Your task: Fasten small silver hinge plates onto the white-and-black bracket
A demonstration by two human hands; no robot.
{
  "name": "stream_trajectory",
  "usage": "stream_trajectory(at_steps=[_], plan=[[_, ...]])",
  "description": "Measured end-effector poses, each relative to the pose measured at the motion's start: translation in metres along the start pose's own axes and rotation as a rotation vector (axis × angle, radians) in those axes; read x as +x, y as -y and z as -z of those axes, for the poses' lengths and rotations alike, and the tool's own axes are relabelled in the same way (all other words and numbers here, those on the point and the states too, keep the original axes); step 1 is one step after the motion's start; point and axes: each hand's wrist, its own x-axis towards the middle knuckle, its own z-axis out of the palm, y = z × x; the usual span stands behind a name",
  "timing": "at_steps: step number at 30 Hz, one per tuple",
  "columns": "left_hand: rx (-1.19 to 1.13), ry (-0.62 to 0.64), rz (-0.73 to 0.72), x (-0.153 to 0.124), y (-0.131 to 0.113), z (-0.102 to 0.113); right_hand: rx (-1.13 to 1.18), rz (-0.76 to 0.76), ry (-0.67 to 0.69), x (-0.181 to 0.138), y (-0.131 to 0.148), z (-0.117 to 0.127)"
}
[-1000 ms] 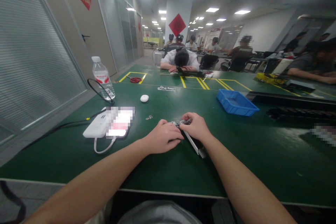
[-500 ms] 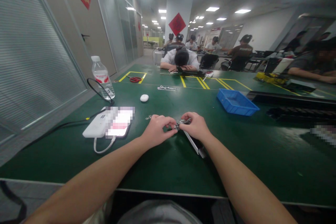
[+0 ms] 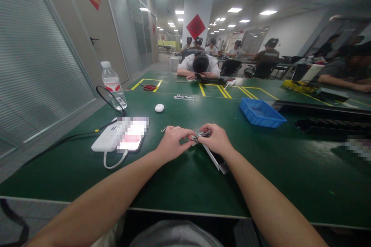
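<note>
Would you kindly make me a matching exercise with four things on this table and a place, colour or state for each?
Things:
1. metal part
2. tray
3. scissors
4. bottle

Descriptions:
A. red-handled, lying flat by yellow tape
B. standing upright, with a white cap
C. at the fingertips of the left hand and the right hand
D. blue, with raised walls

Right pairs: 1-C, 2-D, 3-A, 4-B.
</note>
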Motion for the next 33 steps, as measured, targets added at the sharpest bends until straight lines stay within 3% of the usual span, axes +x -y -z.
stream_trajectory(at_steps=[12, 23, 33], plan=[[-0.059, -0.031, 0.058, 0.002, 0.001, 0.000, 0.000, 0.023, -0.015, 0.001, -0.003, -0.002], [-0.488, -0.136, 0.177, 0.003, 0.010, -0.004, 0.003, 0.004, -0.010, 0.000, 0.000, 0.000], [-0.470, -0.139, 0.234, 0.004, 0.009, -0.004, 0.003, 0.005, -0.010, 0.001, -0.001, 0.000]])
